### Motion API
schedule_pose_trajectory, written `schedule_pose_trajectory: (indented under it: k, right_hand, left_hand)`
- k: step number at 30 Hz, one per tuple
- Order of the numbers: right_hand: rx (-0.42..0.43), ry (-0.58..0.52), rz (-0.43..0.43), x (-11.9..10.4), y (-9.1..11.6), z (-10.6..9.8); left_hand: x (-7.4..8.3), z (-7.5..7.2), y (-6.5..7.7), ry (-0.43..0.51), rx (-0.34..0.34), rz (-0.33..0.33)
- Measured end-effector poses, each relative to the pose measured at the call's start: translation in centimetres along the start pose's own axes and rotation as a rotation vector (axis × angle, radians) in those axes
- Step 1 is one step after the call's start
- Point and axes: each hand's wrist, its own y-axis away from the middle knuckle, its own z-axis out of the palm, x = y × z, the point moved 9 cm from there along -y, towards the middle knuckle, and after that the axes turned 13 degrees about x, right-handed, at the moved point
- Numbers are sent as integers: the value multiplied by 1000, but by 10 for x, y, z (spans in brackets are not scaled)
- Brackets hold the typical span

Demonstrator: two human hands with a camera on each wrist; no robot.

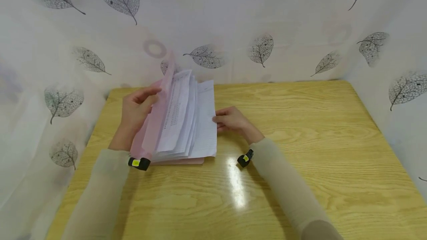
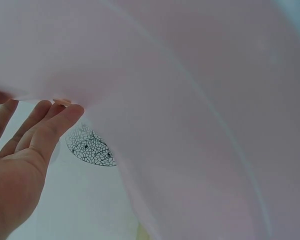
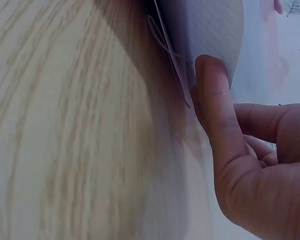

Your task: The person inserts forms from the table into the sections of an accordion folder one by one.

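Note:
A translucent pink plastic folder (image 1: 156, 125) lies opened at the back left of the table, its front cover raised. My left hand (image 1: 133, 112) pinches the edge of that cover between thumb and fingers; in the left wrist view the pink sheet (image 2: 190, 130) fills most of the picture above the fingers (image 2: 55, 127). Inside the folder is a stack of white papers (image 1: 176, 114), some printed, with a lined sheet (image 1: 207, 117) sticking out to the right. My right hand (image 1: 233, 119) pinches the right edge of the papers, thumb on one side and fingers on the other.
The wooden table (image 1: 283, 158) stretches to the right and front, with a light glare near the middle. A whitish curtain (image 1: 230, 17) with leaf prints hangs behind and along both sides. Each wrist wears a black strap (image 1: 141, 163).

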Motion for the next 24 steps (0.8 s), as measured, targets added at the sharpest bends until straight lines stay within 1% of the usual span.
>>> schedule_pose_trajectory:
  k: [3,9,17,24]
  right_hand:
    - [-23,-15,-3,-1,-1,9]
    - [-39,-47,0,-2,-5,23]
    - [-74,-134,54,1,-11,36]
    - [-53,-191,92,3,-15,40]
  left_hand:
    - [1,0,1,1,4,6]
    - [1,1,2,6,-1,4]
    - [-1,0,2,0,-6,-17]
    - [-2,0,2,8,-8,-16]
